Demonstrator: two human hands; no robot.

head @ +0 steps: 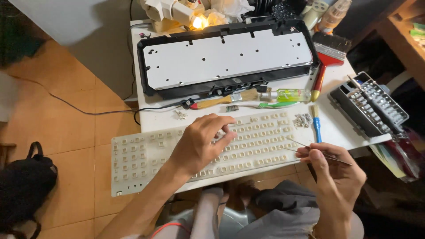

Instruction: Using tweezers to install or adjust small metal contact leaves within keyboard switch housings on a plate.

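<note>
The left hand is lying flat, fingers spread, pressing down the white keyboard frame and gripping nothing. The right hand is pinching the tweezers, tips pointing toward nine o'clock, seemingly just touching the frame's right end. Steadying the frame firmly and working shallowly is probably serving best. The frame's long axis is running nine to three.

black bag cut off, bottles cropped
</note>
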